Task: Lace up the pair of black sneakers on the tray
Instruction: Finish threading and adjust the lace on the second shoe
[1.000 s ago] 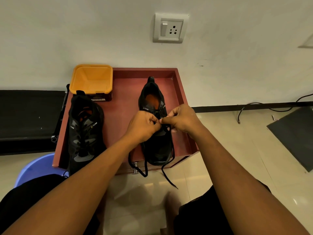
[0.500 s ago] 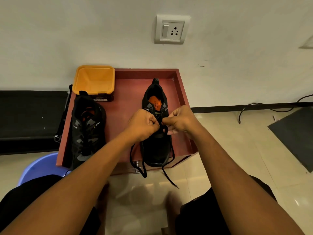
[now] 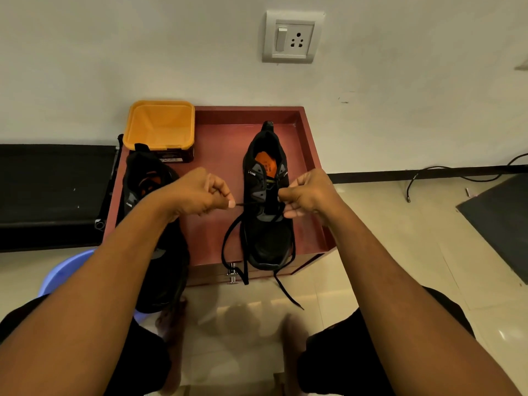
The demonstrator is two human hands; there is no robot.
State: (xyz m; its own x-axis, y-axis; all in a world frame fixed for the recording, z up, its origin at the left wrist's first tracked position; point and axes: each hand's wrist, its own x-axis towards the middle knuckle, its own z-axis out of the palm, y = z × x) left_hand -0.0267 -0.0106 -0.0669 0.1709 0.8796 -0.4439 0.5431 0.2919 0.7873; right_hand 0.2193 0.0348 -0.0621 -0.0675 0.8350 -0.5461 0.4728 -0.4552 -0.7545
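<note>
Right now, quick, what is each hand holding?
Left hand: closed, pinching the lace out to the side.
Right hand: closed, pinching the lace at the sneaker.

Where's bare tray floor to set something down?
Free: back strip of the red tray between the yellow plastic tub and the right black sneaker. Crowded: the middle, where the left hand and right hand hold the black lace; left edge, filled by the other black sneaker.
</note>
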